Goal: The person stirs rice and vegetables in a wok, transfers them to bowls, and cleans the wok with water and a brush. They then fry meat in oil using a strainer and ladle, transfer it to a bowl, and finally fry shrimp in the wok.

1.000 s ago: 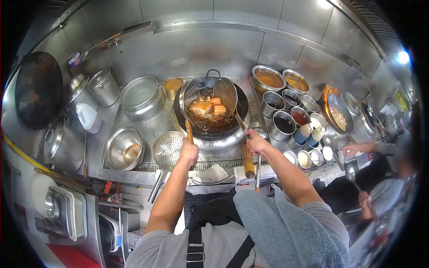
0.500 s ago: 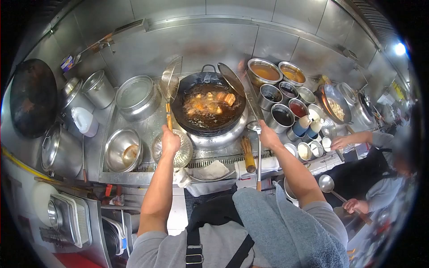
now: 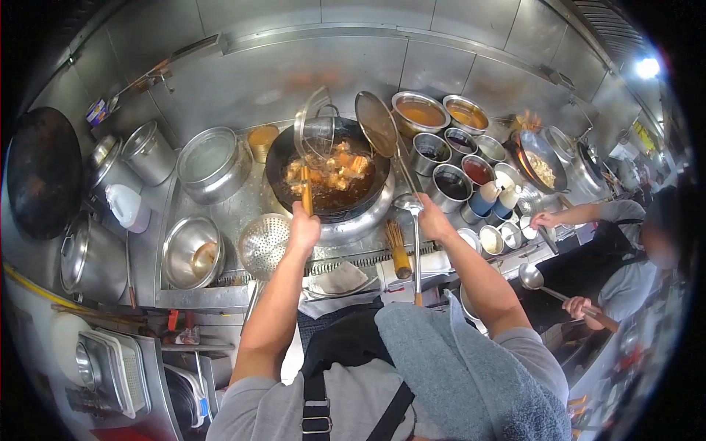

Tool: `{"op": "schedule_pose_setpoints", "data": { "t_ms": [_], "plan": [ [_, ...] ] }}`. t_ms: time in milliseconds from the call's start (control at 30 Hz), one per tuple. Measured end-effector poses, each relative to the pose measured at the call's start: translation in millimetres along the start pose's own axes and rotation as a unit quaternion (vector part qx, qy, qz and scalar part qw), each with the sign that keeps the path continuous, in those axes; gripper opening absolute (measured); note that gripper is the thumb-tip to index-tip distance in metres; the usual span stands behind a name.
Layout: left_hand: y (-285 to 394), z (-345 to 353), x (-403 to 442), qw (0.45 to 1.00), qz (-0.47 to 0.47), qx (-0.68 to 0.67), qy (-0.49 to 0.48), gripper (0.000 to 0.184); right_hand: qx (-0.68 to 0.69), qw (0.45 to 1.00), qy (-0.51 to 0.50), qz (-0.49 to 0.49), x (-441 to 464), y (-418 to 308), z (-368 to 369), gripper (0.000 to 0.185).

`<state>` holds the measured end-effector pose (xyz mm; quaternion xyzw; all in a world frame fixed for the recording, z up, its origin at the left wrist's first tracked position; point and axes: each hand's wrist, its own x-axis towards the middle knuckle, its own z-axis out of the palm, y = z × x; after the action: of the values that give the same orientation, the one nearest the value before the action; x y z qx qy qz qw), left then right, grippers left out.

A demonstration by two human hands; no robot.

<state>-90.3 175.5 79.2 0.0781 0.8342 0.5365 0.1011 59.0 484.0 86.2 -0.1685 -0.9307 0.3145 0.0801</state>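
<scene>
My left hand (image 3: pixel 303 229) is closed around the bamboo handle of a wire skimmer (image 3: pixel 300 132), whose head tilts over the left part of a black wok (image 3: pixel 278 158). Pieces of browned food (image 3: pixel 342 173) sit in bubbling dark oil in the wok. My right hand (image 3: pixel 435 220) grips the thin handle of a round mesh strainer (image 3: pixel 376 125), its head upright above the wok's far right rim. Below that hand a ladle (image 3: pixel 409 204) lies on the counter edge beside a bamboo brush (image 3: pixel 398 250).
A perforated strainer (image 3: pixel 266 246) and a steel bowl (image 3: pixel 180 253) stand left of the wok. Several pots of sauce, including a red one (image 3: pixel 478 171), crowd the right. A co-worker's hand (image 3: pixel 581 307) holds another ladle (image 3: pixel 531 276), near a second wok (image 3: pixel 526 158).
My left hand has moved right, bringing the wire skimmer from beside the wok to over it, near the food. My right hand still holds the mesh strainer in about the same place.
</scene>
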Motion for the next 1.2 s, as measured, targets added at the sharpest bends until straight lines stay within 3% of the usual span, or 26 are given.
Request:
{"op": "schedule_pose_setpoints", "data": {
  "t_ms": [133,400,467,533,633,733,867,933,1000,1067,1100,1133,1200],
  "plan": [
    [15.1,27.7,-4.1,0.995,0.003,0.101,0.003,0.041,-0.012,0.999,-0.017,0.029,5.0,3.7,24.9,0.054],
    [-5.6,26.5,-14.8,0.999,0.008,0.048,0.009,0.038,0.034,0.995,-0.052,0.079,-25.3,-7.4,11.3,0.053],
    [-48.4,24.6,4.7,0.994,0.080,-0.050,0.053,0.039,0.033,0.996,-0.059,0.057,-19.0,0.8,11.3,0.052],
    [-19.9,-1.1,-13.7,0.994,0.052,-0.088,0.044,0.039,0.025,0.996,-0.058,0.067,-10.3,5.0,17.9,0.052],
    [-1.4,-41.5,-33.0,0.961,-0.048,-0.271,-0.015,0.037,0.006,0.999,-0.032,0.022,2.9,18.5,35.6,0.053],
    [-14.3,-65.2,-41.8,0.962,-0.046,-0.268,0.002,0.035,0.008,0.998,-0.063,0.023,-3.0,2.8,29.2,0.051],
    [-23.4,-89.2,-58.3,0.971,-0.057,-0.230,0.025,0.037,0.042,0.982,-0.164,0.086,-46.6,-45.3,-28.9,0.053],
    [-24.7,-100.3,-59.5,0.970,-0.054,-0.236,0.028,0.041,0.050,0.979,-0.164,0.105,-57.5,-52.4,-52.0,0.053],
    [-31.5,-108.0,-51.4,0.993,-0.042,-0.094,0.050,0.043,0.055,0.976,-0.166,0.127,-53.5,-44.3,-59.2,0.053],
    [-38.8,-104.4,-34.8,0.997,-0.024,-0.014,0.079,0.044,0.036,0.996,-0.071,0.033,-35.9,-18.8,-42.1,0.054],
    [-37.3,-102.6,-26.6,0.992,-0.005,0.066,0.103,0.046,-0.045,0.996,0.008,-0.074,-13.4,11.4,-20.3,0.056],
    [-22.9,-98.9,-24.2,0.992,-0.004,0.065,0.105,0.046,-0.045,0.996,0.009,-0.076,-7.2,-2.5,-21.3,0.056],
    [2.9,-83.5,-24.6,0.979,-0.045,0.168,0.107,0.045,-0.073,0.995,-0.027,0.063,6.2,-36.9,-13.4,0.056]
  ]
}}
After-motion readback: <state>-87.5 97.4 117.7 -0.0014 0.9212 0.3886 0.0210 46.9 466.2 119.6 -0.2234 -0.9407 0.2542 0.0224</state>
